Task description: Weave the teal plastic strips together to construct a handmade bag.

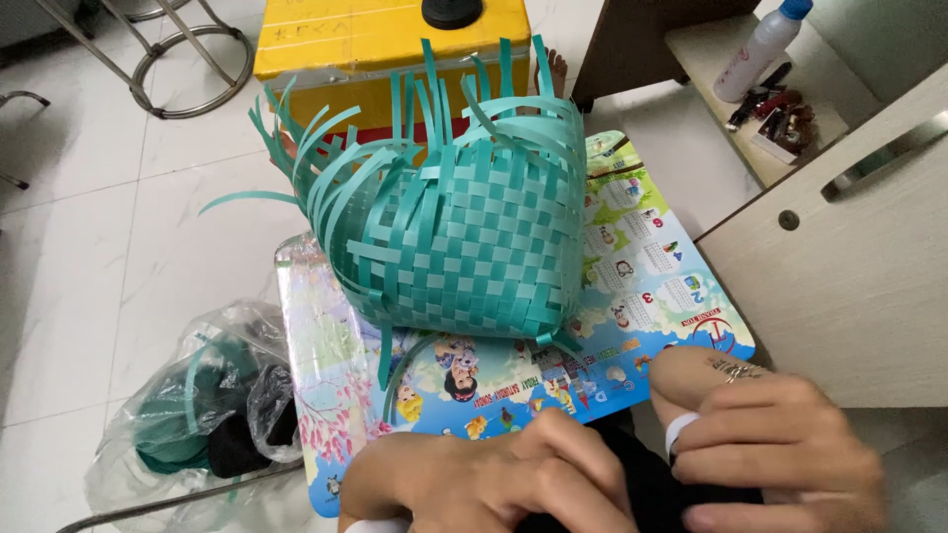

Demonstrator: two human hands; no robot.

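From the head camera, both hands sit low at the bottom edge, close together over a dark piece of fabric on the lap. The left hand has its fingers curled down onto the fabric; the right hand bends its fingers inward over it too, a white band on one finger, though whether either hand actually pinches the fabric cannot be told. Just beyond them a colourful picture board carries a half-woven teal strip basket, lying tilted with loose strip ends fanning upward. A clear plastic bag of teal strips rests on the floor to the left, and a yellow box stands behind the basket.
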